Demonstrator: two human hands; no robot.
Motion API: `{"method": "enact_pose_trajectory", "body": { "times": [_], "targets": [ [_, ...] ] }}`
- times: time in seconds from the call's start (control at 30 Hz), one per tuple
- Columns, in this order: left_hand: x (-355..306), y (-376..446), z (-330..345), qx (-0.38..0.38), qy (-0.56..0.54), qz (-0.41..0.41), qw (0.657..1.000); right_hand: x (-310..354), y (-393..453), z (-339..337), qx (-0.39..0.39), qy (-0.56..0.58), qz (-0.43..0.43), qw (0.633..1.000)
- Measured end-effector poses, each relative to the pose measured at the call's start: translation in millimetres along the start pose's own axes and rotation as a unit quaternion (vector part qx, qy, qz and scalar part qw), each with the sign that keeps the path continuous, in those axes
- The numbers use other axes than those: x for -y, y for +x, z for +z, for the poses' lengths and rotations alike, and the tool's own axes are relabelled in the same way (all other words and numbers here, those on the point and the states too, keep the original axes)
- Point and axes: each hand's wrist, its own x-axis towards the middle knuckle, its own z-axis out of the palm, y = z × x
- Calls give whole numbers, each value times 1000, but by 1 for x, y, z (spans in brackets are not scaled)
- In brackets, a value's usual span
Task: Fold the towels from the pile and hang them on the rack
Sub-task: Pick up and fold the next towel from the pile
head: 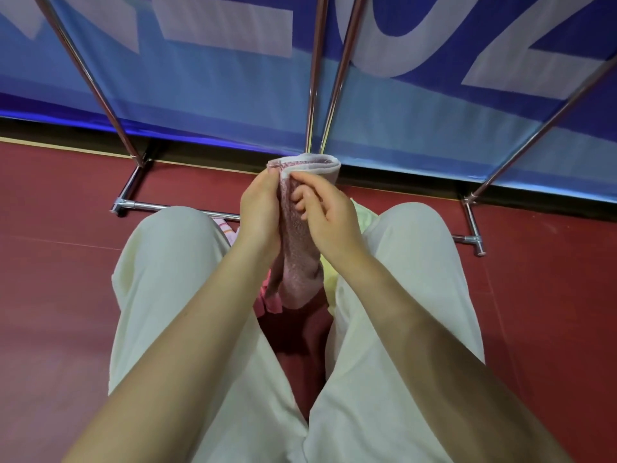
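View from above, looking down at a seated or crouching person's lap and two bare forearms reaching forward. Both hands meet at the centre of the picture around a folded pink terry-cloth towel [297, 259], which hangs upright between the knees. The left hand [258, 208] grips the towel's left edge near the top, fingers curled round the fabric. The right hand [325, 208] pinches the top right of the towel between thumb and forefinger, its other fingers bent against the cloth. The top of the towel is doubled over, showing a white band along the fold.

The person wears pale cream trousers [173, 279], knees spread apart. In the gap between the legs, below the held towel, lies more cloth on the floor: a brighter pink piece [272, 304], a pale yellow-green towel [329, 275] beside the right thigh, and a pink-and-orange striped scrap [225, 228] showing just past the left knee.

The dark red floor [56, 262] stretches to both sides. Just beyond the knees stands a shiny chrome tubular rack [100, 85], its base bar lying across the floor and its slanted poles rising towards the camera. Behind it hangs a blue banner with large white lettering [417, 111].
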Motion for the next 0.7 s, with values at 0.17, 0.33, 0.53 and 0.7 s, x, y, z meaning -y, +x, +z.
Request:
{"method": "enact_pose_trajectory", "body": {
  "times": [0.17, 0.33, 0.53, 0.7],
  "targets": [
    [3, 4, -6, -18, 18, 36, 999, -5, 4, 5, -43, -110, -83, 990],
    [6, 5, -12, -16, 11, 41, 999, -12, 8, 3, -42, -161, -101, 981],
    [10, 2, -16, -27, 45, 29, 998, -18, 9, -2, -71, -148, -112, 980],
    [16, -2, -14, -58, 107, 93, 988, -21, 6, -1, -72, -145, -122, 979]
  ]
}}
